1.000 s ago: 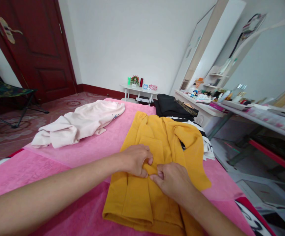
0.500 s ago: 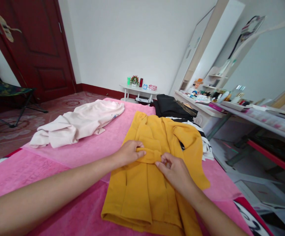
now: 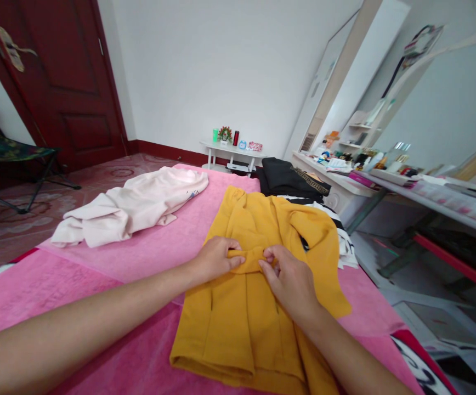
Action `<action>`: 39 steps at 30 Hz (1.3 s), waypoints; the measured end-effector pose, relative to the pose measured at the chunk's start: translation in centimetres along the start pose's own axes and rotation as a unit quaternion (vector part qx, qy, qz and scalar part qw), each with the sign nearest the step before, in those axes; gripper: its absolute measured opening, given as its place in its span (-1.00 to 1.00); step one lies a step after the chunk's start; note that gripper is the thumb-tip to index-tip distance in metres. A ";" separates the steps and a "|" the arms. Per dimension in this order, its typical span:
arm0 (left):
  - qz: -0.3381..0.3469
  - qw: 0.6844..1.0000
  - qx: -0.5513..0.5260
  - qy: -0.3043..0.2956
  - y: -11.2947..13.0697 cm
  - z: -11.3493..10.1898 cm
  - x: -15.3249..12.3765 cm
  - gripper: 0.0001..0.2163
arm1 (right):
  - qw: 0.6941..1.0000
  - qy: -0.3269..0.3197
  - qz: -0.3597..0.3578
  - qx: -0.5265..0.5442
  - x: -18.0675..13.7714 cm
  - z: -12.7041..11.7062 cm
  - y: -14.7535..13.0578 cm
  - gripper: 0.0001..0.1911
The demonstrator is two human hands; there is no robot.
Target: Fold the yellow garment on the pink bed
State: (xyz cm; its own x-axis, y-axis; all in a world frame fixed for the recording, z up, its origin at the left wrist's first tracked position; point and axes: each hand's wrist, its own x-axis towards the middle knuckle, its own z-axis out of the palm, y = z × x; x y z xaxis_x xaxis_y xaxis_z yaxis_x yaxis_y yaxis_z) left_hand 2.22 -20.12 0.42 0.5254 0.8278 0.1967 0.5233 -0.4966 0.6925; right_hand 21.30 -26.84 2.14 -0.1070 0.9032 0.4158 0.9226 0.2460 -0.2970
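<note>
A mustard-yellow coat [image 3: 221, 323] lies spread on the pink bed cover [image 3: 139, 329], its hem toward me and one sleeve bent out to the right. Across its waist runs a belt [image 3: 251, 264] of the same cloth. My left hand [image 3: 217, 258] pinches the belt's left part between thumb and fingers. On the other side, my right hand [image 3: 289, 277] grips the belt near its middle, fingertips closed on the cloth. Only a short stretch of belt shows between the two hands.
A pale pink garment [image 3: 135, 203] lies rumpled at the left of the bed. Folded black clothing [image 3: 291, 178] and a black-and-white striped garment [image 3: 343, 241] lie beyond the coat. To the right stands a desk [image 3: 447, 203] crowded with small items. A folding chair [image 3: 11, 156] is at far left.
My right hand has shifted slightly left along the belt, closer to my left hand, and its fingers have changed their hold. My left hand and the coat stay nearly still.
</note>
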 end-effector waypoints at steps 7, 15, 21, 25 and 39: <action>0.004 1.000 0.007 0.000 -0.1 0.1 -0.2 -0.84 | 0.994 -0.043 -0.033 -0.095 0.2 0.2 0.1 -0.87; 0.015 1.000 0.025 -0.010 0.2 0.1 -0.3 -0.86 | 0.980 -0.088 -0.040 -0.172 0.5 0.6 -0.6 -0.85; 0.020 0.999 0.024 -0.009 -0.2 0.2 -0.3 -0.84 | 0.978 -0.095 -0.037 -0.181 0.7 0.5 -0.5 -0.86; 0.020 1.000 0.019 -0.007 -0.2 0.2 -0.3 -0.84 | 0.983 -0.113 -0.040 -0.138 0.5 0.0 -0.5 -0.89; 0.037 0.998 -0.058 0.003 -0.6 0.2 -0.5 -0.83 | 0.902 -0.076 0.187 0.382 1.1 -0.6 2.4 -0.88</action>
State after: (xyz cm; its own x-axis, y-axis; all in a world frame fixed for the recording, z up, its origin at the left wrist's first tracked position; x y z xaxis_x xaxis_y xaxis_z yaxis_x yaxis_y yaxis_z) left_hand 1.75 -20.29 -0.19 0.5557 0.7918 0.2536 0.4021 -0.5228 0.7517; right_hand 23.67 -25.47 2.39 0.0556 0.9968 0.0577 0.3863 0.0318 -0.9218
